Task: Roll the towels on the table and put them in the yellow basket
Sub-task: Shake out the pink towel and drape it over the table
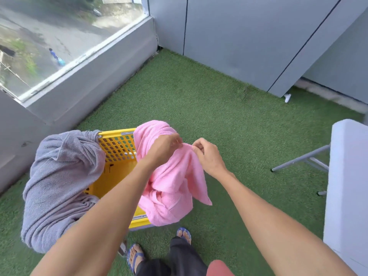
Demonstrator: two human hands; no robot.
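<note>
Pink towel (pixel 175 182) draped over right rim of yellow basket (pixel 117 148), unrolled – both hands pinch its top edge, left hand (pixel 165 146) and right hand (pixel 207 154) close together above basket. Grey towel (pixel 59 176) hangs over left rim, also unrolled. Nothing rolled yet by the look; white table (pixel 348 176) edge right of basket, open turf between

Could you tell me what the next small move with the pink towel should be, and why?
Probably lift the pink towel clear of the yellow basket and carry it right to the white table. Both the left hand and the right hand pinch its top edge, but it hangs unrolled over the basket's rim.
</note>
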